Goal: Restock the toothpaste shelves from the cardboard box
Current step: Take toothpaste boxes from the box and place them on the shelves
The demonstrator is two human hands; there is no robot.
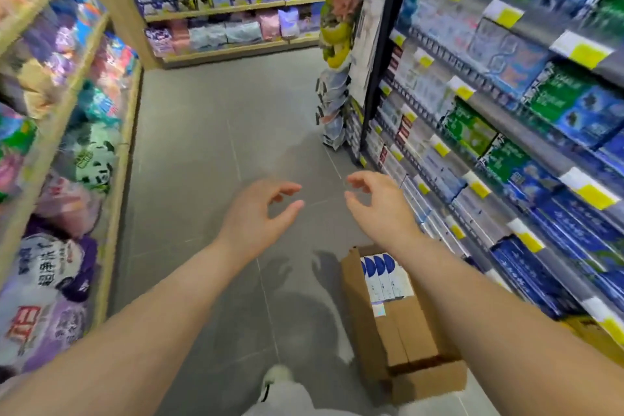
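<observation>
Shoe point(277, 378): a pale shoe stood on the grey floor point(202, 145) at the lower edge of the view.
Cardboard box point(401, 331): it lay on the floor at the person's right, just beside the foot of the toothpaste shelves point(506, 179). Its near flaps were folded across and its far end was uncovered.
Cartons in box point(385, 277): white cartons with blue marks stood side by side in the uncovered end, and neither hand touched them.
Left grip point(251, 213): spread, fingers loosely curved, thumb apart, pinching nothing. It hung in the air above the floor, beyond the box.
Right grip point(381, 206): spread in the same manner and empty. It faced the left grip, apart from it, near the shelf fronts but touching none.
Toothpaste shelves: tiers of blue and green cartons sat behind yellow price tags point(506, 15). Blur hid any gaps.
Step in hand: judged to be a pause between picks, with no carton in either grip.
Next move: probably one grip would be lowered to the uncovered end. It would pinch a carton by its narrow sides, lift it straight up, then turn right to a matching row.
Far shelves point(229, 3): wooden tiers of soft packs closed the aisle.
</observation>
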